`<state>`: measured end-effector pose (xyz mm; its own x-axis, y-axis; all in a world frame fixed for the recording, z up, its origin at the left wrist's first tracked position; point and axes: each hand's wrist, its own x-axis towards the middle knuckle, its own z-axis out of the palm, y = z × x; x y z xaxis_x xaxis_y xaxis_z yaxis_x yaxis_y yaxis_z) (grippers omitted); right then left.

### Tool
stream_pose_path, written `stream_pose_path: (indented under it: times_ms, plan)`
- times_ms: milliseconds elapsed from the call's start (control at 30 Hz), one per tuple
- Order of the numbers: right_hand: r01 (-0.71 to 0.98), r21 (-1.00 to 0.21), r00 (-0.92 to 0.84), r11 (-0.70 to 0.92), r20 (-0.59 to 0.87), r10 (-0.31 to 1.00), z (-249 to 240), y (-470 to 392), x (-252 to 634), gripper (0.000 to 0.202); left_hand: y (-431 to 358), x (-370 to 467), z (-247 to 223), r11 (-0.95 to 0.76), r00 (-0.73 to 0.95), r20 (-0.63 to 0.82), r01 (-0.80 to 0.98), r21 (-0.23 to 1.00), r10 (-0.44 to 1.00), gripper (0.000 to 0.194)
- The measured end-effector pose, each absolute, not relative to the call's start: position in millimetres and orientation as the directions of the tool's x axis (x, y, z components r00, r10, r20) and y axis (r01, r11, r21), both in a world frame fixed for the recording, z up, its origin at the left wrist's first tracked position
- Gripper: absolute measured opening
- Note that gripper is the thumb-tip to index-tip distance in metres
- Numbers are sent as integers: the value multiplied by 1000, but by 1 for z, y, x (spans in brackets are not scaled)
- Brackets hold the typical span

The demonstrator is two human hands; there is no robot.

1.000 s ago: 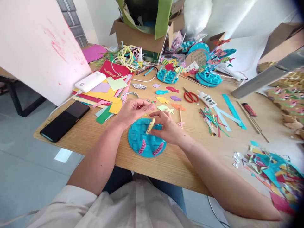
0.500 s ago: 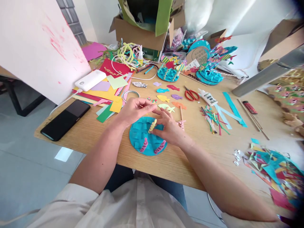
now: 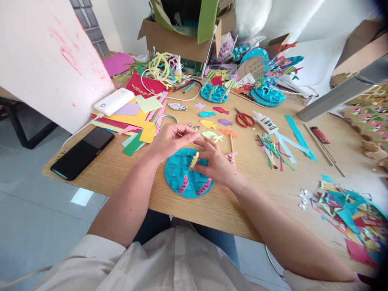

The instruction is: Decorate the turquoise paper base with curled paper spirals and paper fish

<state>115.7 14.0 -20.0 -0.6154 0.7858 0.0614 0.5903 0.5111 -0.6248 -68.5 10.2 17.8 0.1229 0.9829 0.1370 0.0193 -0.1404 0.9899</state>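
Note:
A round blue woven-paper disc [image 3: 174,171] lies near the table's front edge. Two pink-purple coiled pipe cleaners [image 3: 183,185] stand on its near part. My right hand [image 3: 214,161] is over the disc's right side, thumb and a finger closed at a yellow coiled pipe cleaner [image 3: 194,160], which leans upright above the disc. Over the disc's far edge, my left hand [image 3: 172,139] is closed in a pinch, its fingertips close to the right hand's. Whatever is between those fingertips is too small to make out. Paper fish, including a pale green fish [image 3: 212,136], lie just beyond.
Red-handled scissors [image 3: 245,118] and a white glue bottle [image 3: 266,122] lie right of the fish. A phone [image 3: 83,153], white power bank [image 3: 113,102] and coloured paper [image 3: 129,121] are at left. Paper scraps [image 3: 348,210] cover the right; a cardboard box [image 3: 178,42] stands behind.
Both hands keep nearly the same position over the disc, with the yellow pipe cleaner still at the right fingers. The view has shifted very slightly.

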Motion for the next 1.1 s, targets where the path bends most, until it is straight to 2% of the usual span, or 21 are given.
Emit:
stream_pose_path:
  times_ms: [767,900,1000,1100]
  plan:
    - [614,-578,-598,537,102,795,-20,9,113,9,11,-71,16,-194,167,166,167,967,972,28]
    - [626,-561,-594,541,107,797,-19,8,113,9,10,-71,18,-231,251,179,198,953,951,28]
    - [628,-554,-600,547,104,793,-20,9,113,4,8,-71,21,-301,366,184,295,907,912,25]
    - [626,-544,-615,559,96,783,-23,9,114,17,6,-70,22,-388,444,199,389,835,873,18]
